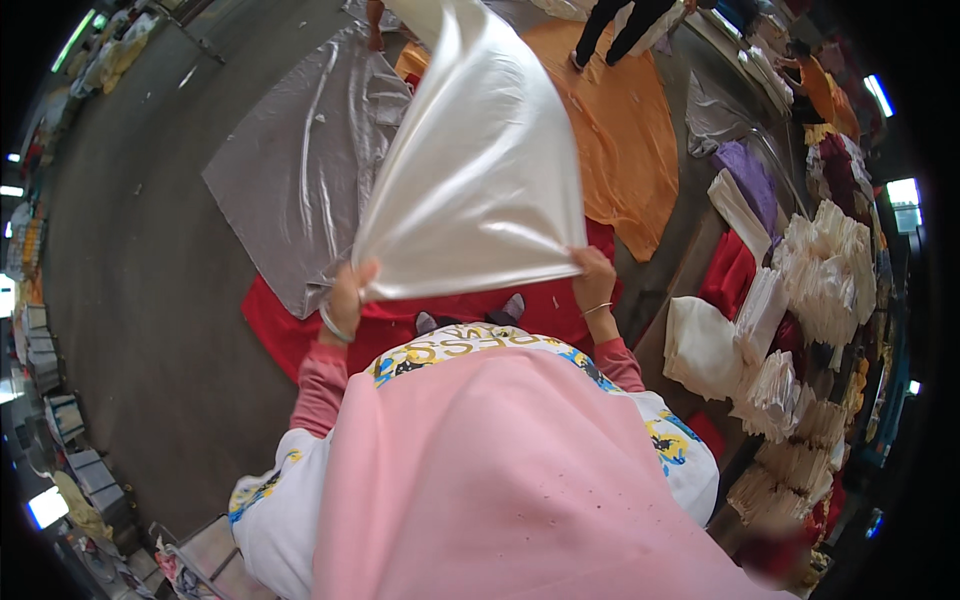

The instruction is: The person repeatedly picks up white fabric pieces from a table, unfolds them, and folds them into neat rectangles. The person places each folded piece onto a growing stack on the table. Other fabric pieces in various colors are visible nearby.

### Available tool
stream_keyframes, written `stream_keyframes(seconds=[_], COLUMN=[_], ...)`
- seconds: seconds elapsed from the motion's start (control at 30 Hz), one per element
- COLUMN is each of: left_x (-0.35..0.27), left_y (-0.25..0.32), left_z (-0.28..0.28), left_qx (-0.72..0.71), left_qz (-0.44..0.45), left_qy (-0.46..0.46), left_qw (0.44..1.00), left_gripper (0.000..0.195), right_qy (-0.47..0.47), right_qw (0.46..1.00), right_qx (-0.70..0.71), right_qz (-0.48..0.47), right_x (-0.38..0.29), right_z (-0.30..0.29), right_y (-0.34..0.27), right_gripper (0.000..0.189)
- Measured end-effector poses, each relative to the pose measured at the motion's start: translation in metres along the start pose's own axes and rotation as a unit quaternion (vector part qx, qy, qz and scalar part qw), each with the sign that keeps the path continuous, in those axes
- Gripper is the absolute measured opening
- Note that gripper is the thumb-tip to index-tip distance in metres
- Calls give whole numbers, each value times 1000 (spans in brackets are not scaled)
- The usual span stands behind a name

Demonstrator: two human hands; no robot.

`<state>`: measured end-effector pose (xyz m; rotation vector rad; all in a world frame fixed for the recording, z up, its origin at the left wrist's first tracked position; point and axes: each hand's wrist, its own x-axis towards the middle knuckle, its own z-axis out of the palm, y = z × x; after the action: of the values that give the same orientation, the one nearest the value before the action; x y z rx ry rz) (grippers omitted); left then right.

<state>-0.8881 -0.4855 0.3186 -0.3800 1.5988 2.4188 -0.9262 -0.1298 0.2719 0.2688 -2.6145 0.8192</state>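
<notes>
A shiny cream satin cloth [480,172] stretches taut in front of me, its near edge raised off the floor. My left hand [349,296] grips its near left corner, slightly blurred. The near right corner is in my right hand [594,274]. Beneath it, a red cloth [277,326] lies on the floor around my feet. To the left is a silvery grey satin cloth [300,165], creased and spread flat. An orange satin cloth [622,142] lies to the right. The far end of the cream cloth runs out of view at the top.
A person in dark trousers [626,26] stands on the orange cloth; another person's hand [375,37] shows at the top left. Stacks of folded cream cloths [825,270] line the right side, near folded red cloth [727,274] and purple cloth [750,184]. A metal-framed cart [202,562] is at lower left.
</notes>
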Motion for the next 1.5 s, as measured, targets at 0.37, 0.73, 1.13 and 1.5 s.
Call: stream_keyframes(seconds=[0.37, 0.73, 1.13, 1.5], left_x=[-32, 38, 225, 472], left_y=[-169, -143, 155, 303], left_z=[-85, -9, 75, 17], left_qx=[103, 238, 767, 708], left_qz=[-174, 127, 26, 134], left_qy=[153, 344, -169, -300], left_qw=[967, 899, 619, 625], left_gripper=[28, 32, 8, 26], right_qy=[-346, -438, -379, -64], right_qw=[925, 869, 846, 843], right_qx=[-92, -106, -238, -263], right_qz=[-124, -205, -291, -465], right_x=[-26, 23, 370, 569], right_z=[56, 33, 14, 27], right_y=[43, 58, 33, -61], right_gripper=[13, 8, 13, 9])
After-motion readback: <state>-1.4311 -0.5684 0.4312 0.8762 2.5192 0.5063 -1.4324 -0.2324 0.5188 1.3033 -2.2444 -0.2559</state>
